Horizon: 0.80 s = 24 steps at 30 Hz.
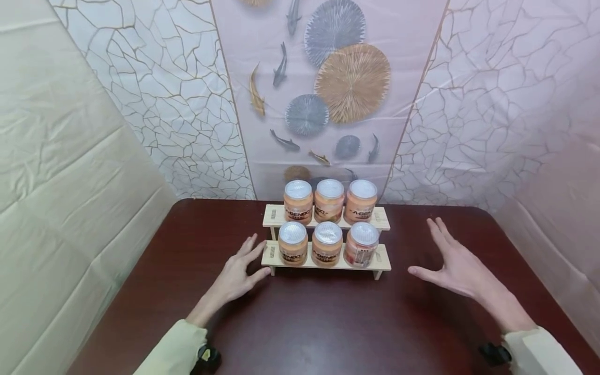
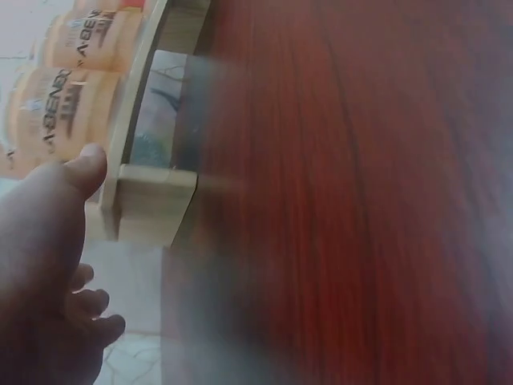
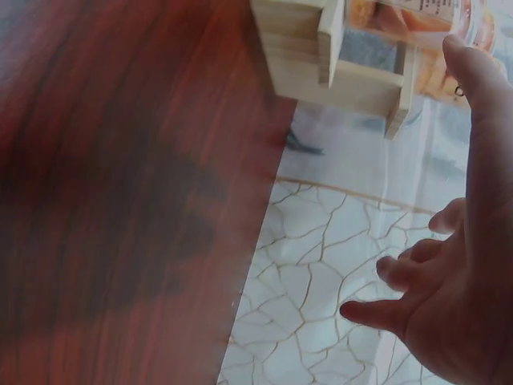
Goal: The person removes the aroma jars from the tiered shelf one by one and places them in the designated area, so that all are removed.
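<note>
A two-step light wooden rack [image 1: 383, 257] stands on the table with three orange jars on each step. The jars have clear lids and dark lettering; one is the front left jar [image 1: 293, 250], another the back right jar [image 1: 360, 205]. Beside the rack's left end, my left hand [image 1: 236, 276] has its fingers spread, thumb near the front leg; whether it touches the wood I cannot tell. My right hand [image 1: 461, 268] hovers apart from the rack's right end, fingers extended and holding nothing. In the right wrist view, the rack's end [image 3: 300, 48] shows beyond the thumb.
The dark red-brown table [image 1: 323, 323] reaches a patterned backdrop [image 1: 183, 94] just behind the rack. Pale cloth [image 1: 61, 172] hangs along the left side, and more cloth [image 1: 558, 208] along the right. A dark band [image 1: 206, 357] is on the left wrist.
</note>
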### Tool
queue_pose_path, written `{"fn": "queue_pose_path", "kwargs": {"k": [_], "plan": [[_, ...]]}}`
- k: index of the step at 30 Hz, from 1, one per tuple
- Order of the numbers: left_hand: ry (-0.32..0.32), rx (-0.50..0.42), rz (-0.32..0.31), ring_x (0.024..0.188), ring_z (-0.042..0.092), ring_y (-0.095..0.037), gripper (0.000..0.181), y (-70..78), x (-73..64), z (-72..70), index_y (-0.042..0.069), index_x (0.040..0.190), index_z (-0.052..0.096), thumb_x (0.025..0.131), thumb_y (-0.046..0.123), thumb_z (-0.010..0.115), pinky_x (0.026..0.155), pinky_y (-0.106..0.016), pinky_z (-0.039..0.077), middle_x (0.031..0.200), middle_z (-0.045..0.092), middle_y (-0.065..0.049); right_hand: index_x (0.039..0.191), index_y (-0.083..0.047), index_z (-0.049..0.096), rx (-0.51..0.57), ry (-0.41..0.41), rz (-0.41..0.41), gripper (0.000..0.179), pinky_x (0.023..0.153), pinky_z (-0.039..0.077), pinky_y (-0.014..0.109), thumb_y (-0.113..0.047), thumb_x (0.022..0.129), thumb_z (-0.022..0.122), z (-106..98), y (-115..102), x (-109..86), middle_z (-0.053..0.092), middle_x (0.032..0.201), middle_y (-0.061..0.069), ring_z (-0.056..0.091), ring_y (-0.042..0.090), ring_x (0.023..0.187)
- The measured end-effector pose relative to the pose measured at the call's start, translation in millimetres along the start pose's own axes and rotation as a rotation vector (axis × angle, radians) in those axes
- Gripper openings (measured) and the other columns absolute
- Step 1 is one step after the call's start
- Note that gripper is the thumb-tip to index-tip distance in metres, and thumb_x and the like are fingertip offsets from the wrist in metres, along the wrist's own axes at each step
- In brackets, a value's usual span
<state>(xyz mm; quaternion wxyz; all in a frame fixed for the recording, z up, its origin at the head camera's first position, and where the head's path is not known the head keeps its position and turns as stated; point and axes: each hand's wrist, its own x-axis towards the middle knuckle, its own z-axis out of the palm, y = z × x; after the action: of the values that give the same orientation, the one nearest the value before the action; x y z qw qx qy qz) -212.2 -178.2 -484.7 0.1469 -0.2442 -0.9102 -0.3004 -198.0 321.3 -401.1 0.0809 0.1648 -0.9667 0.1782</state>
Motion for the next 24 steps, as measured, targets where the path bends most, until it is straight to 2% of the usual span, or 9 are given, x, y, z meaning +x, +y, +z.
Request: {"fn": "queue_pose_path", "kwargs": {"k": [2,6,10,11,13,15,17,20,24], "plan": [[0.018,-0.017,0.024,0.138,0.037,-0.046,0.065,0.4,6.7,6.3,0.002,0.143,0.054,0.088,0.025,0.079,0.100,-0.065,0.041,0.154,0.036,-0.025,0.160,-0.003,0.009,0.020,0.017,-0.020,0.117,0.095,0.038,0.071,-0.055,0.081,0.078,0.1,-5.1,4.7,0.016,0.160,0.029,0.037,0.058,0.130],[0.018,-0.025,0.071,0.130,0.047,-0.047,0.056,0.0,14.1,13.2,-0.002,0.136,0.060,0.088,0.018,0.078,0.097,-0.059,0.046,0.146,0.044,-0.030,0.157,0.003,0.021,0.066,0.068,-0.093,0.109,0.097,0.041,0.065,-0.048,0.081,0.081,2.6,-14.2,16.3,0.035,0.152,0.031,0.045,0.051,0.128],[0.026,-0.020,0.091,0.122,0.055,-0.044,0.051,0.1,17.7,14.3,-0.001,0.133,0.063,0.088,0.017,0.078,0.093,-0.054,0.050,0.142,0.048,-0.031,0.148,0.007,0.038,0.111,0.175,-0.174,0.092,0.092,0.047,0.060,-0.033,0.080,0.085,6.3,-18.7,29.7,0.055,0.136,0.029,0.059,0.046,0.116],[0.025,-0.020,0.091,0.121,0.056,-0.043,0.050,0.2,18.1,14.3,-0.001,0.133,0.063,0.089,0.017,0.078,0.093,-0.053,0.051,0.142,0.048,-0.030,0.145,0.007,0.043,0.127,0.208,-0.186,0.085,0.092,0.049,0.056,-0.028,0.080,0.085,7.2,-19.6,33.2,0.059,0.132,0.027,0.061,0.043,0.113],[0.025,-0.019,0.093,0.122,0.056,-0.042,0.050,0.4,17.7,14.6,0.000,0.133,0.063,0.089,0.018,0.078,0.093,-0.052,0.051,0.142,0.049,-0.030,0.138,0.006,0.051,0.175,0.268,-0.198,0.072,0.091,0.052,0.040,-0.020,0.080,0.085,9.1,-21.8,40.9,0.065,0.124,0.023,0.067,0.038,0.106],[0.025,-0.020,0.088,0.122,0.056,-0.042,0.050,0.5,15.8,14.9,0.000,0.133,0.063,0.089,0.018,0.078,0.093,-0.052,0.051,0.142,0.049,-0.030,0.132,0.006,0.057,0.235,0.317,-0.199,0.061,0.088,0.051,0.024,-0.012,0.081,0.083,11.2,-25.5,49.1,0.069,0.118,0.020,0.070,0.035,0.100],[0.029,-0.024,0.082,0.122,0.056,-0.041,0.050,0.3,13.7,15.3,0.000,0.133,0.064,0.089,0.017,0.078,0.093,-0.052,0.051,0.142,0.049,-0.030,0.128,0.005,0.061,0.303,0.352,-0.192,0.052,0.085,0.048,0.014,-0.007,0.082,0.081,13.1,-30.2,58.7,0.070,0.114,0.019,0.071,0.034,0.096],[0.047,-0.027,0.070,0.121,0.056,-0.041,0.051,-0.4,11.1,16.0,0.000,0.133,0.064,0.088,0.016,0.079,0.092,-0.053,0.051,0.142,0.050,-0.029,0.129,0.005,0.060,0.419,0.352,-0.175,0.048,0.084,0.053,0.020,-0.003,0.085,0.078,14.0,-38.6,73.1,0.069,0.114,0.023,0.070,0.038,0.096],[0.045,-0.031,0.068,0.122,0.056,-0.042,0.050,-0.5,9.4,17.6,0.000,0.133,0.063,0.088,0.015,0.079,0.093,-0.052,0.051,0.142,0.049,-0.029,0.138,0.004,0.053,0.543,0.283,-0.123,0.056,0.081,0.057,0.032,-0.005,0.088,0.076,13.4,-48.1,86.4,0.063,0.124,0.027,0.068,0.043,0.099]]}}
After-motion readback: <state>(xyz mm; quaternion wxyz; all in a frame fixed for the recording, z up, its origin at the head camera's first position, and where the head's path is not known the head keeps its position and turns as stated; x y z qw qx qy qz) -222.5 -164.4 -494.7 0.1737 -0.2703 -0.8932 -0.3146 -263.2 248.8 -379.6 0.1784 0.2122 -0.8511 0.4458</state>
